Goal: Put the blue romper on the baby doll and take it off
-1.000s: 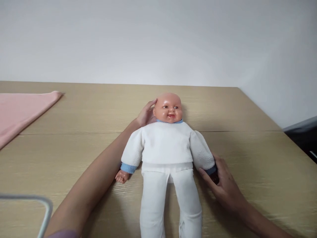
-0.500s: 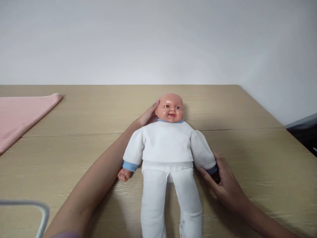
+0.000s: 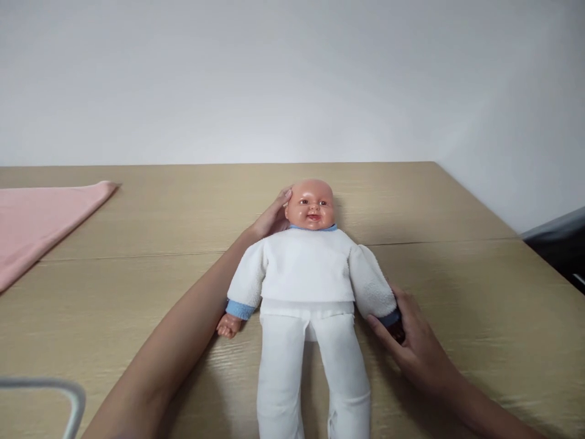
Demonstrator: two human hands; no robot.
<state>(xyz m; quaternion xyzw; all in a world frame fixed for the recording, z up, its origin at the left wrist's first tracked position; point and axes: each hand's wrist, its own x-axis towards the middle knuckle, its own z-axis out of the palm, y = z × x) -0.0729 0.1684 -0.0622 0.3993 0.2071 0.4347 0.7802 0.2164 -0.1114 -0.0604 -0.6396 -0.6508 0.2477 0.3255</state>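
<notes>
A baby doll (image 3: 307, 265) in a white top and trousers with blue cuffs and collar lies face up on the wooden table, head toward the wall. My left hand (image 3: 274, 214) cups the side of its head, the thumb against the temple. The other fingers are mostly hidden behind the head. Around the cuff and wrist of the doll's arm on the right, my right hand (image 3: 414, 341) is closed, thumb on one side and fingers on the other. The doll's other arm rests beside my left forearm, and its feet fall below the view.
A pink cloth (image 3: 41, 225) lies flat at the table's left. Part of a pale curved bar (image 3: 75, 396) shows at the lower left. The table (image 3: 475, 292) meets a white wall behind, and a dark object (image 3: 560, 244) stands past its right edge.
The view has shifted slightly, so the table and cloth sit a little lower in it. Both hands keep the same places on the doll.
</notes>
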